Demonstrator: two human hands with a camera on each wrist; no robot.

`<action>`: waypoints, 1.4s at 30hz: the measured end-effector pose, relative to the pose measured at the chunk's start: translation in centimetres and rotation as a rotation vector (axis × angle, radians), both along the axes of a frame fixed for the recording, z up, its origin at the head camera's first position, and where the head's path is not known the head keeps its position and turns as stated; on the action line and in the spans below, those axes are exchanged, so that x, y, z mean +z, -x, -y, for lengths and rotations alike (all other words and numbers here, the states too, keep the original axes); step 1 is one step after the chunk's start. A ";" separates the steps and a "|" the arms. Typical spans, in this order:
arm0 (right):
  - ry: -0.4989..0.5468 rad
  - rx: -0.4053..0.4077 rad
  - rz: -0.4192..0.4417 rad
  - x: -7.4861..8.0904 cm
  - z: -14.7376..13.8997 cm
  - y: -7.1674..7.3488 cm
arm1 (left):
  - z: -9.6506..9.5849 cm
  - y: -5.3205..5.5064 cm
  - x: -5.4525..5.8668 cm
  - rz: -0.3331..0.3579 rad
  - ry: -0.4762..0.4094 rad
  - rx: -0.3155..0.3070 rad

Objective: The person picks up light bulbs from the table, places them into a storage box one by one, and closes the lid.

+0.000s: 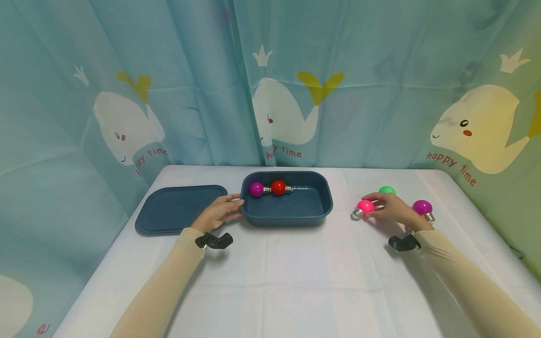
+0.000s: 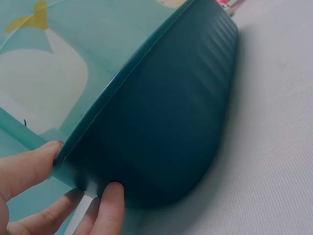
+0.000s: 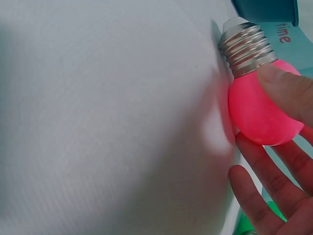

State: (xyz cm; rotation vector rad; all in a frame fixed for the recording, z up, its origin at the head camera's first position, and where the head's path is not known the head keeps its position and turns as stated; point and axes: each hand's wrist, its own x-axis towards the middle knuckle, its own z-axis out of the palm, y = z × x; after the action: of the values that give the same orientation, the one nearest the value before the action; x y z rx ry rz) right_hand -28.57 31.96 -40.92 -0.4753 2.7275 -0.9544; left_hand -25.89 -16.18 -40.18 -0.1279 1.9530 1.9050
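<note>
At the right of the head view, my right hand (image 1: 393, 208) pinches a pink light bulb (image 1: 365, 206) between thumb and fingers. Its silver screw base points left, as the right wrist view shows, close to the white cloth. My left hand (image 1: 217, 213) touches the left end of a dark blue plastic box (image 1: 287, 220), fingertips at the rim and against the outer wall. Inside that box lie a purple bulb (image 1: 256, 189) and a red bulb (image 1: 278, 188). Behind my right hand is a green bulb (image 1: 386, 189), partly hidden.
Right of my right hand lies another purple bulb (image 1: 422, 207). A pinkish bulb (image 1: 408, 229) is mostly covered by my wrist. The flat dark blue lid (image 1: 181, 211) lies left of the box. A curtain (image 1: 363, 126) with whales hangs behind the white-covered table (image 1: 296, 281).
</note>
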 end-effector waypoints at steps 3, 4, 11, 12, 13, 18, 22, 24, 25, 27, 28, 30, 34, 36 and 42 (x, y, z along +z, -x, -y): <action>0.021 -0.005 0.004 -0.1 0.1 -0.1 | 0.0 0.0 0.0 0.002 -0.002 0.003; 0.032 -0.007 0.006 -0.1 0.1 -0.1 | 0.0 0.0 0.0 0.003 -0.001 0.004; 0.032 -0.029 0.002 -0.3 0.1 -0.1 | -0.1 0.0 0.0 -0.001 -0.003 -0.002; 0.031 -0.037 0.010 -0.4 0.1 -0.1 | -0.1 0.0 0.0 -0.002 -0.004 -0.003; 0.030 -0.046 0.016 -0.4 0.1 -0.1 | -0.1 0.0 0.0 0.000 -0.005 -0.001; 0.070 -0.071 0.035 -0.5 0.0 -0.2 | -0.1 0.0 0.0 0.001 -0.011 0.000; 0.103 -0.076 0.028 -0.5 0.0 -0.2 | 0.0 0.0 -0.1 -0.002 -0.014 -0.002; 0.109 -0.081 0.022 -0.5 0.0 -0.2 | 0.0 0.1 -0.1 -0.002 -0.015 -0.002; 0.110 -0.083 0.020 -0.4 0.0 -0.2 | 0.0 0.1 -0.1 -0.001 -0.014 -0.004; 0.115 -0.093 0.019 -0.3 0.0 -0.2 | 0.0 0.1 -0.2 0.001 -0.014 -0.003; 0.116 -0.098 0.018 -0.2 0.0 -0.2 | 0.0 0.1 -0.2 0.002 -0.012 -0.003; 0.120 -0.102 0.015 0.1 0.1 -0.4 | -0.1 0.2 -0.2 0.005 -0.012 -0.001; 0.109 -0.102 -0.014 0.7 0.1 -0.5 | -0.1 0.1 -0.1 0.006 -0.010 0.002; 0.111 -0.095 -0.039 0.9 0.1 -0.4 | -0.1 0.1 0.0 0.004 -0.014 0.003; 0.147 -0.068 -0.077 1.8 0.5 0.1 | 0.0 0.0 0.0 -0.001 -0.021 -0.006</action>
State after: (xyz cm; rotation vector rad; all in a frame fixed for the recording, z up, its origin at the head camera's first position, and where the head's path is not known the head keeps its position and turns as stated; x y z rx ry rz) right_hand -28.62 31.42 -39.14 -0.4563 2.7701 -1.1840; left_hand -25.91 -16.16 -40.21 -0.1151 1.9307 1.9218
